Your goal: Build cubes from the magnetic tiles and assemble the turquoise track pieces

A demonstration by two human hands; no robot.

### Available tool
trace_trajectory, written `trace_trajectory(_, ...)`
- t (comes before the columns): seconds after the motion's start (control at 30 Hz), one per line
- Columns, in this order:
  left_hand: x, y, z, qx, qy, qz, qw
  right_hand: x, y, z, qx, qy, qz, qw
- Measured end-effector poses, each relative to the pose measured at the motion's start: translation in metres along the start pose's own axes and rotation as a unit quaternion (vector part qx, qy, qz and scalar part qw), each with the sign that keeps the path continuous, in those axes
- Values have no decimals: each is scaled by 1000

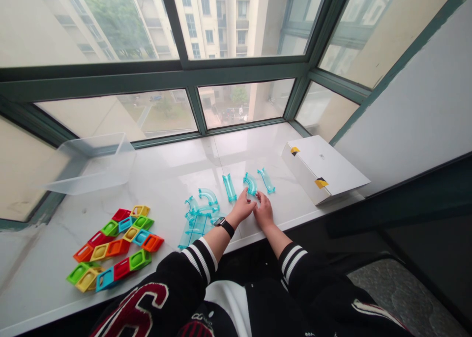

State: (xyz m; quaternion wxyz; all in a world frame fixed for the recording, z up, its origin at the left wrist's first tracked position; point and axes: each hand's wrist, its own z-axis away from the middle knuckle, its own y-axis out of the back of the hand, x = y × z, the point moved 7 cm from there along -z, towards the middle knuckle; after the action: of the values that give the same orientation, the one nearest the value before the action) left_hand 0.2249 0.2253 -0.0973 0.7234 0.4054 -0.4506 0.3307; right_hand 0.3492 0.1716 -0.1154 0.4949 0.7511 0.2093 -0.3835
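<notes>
Both my hands rest close together on a white window sill (173, 175). My left hand (242, 208), with a black watch on the wrist, has its fingers curled at the near end of a curved clear-blue track piece (250, 182). My right hand (264, 210) lies beside it with fingers bent, its fingertips by the same piece. A straight blue track piece (229, 187) lies just left, another blue track piece (266, 180) just right. A pile of more blue track pieces (199, 211) sits left of my left wrist.
A cluster of several coloured square tiles (114, 243) lies at the left front of the sill. A clear plastic bin (92, 162) stands at the back left. A white cardboard box (324, 167) with yellow tape sits at the right. Window panes run behind.
</notes>
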Motion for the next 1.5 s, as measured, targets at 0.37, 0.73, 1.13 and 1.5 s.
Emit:
trace_trajectory(0.37, -4, 0, -2, 2, 5, 5, 1000, -2, -2, -2, -9, 17, 35, 999)
trace_trajectory(0.73, -7, 0, -5, 23, -3, 2, 1000, -2, -5, -2, -19, 30, 66, 997)
trace_trajectory(1.13, -5, -2, -5, 30, -29, -9, 999, -4, -5, -2, -22, 41, 66, 997)
trace_trajectory(1.5, -3, -1, -2, 33, -15, -4, 999, -4, -5, -3, -25, 40, 74, 996)
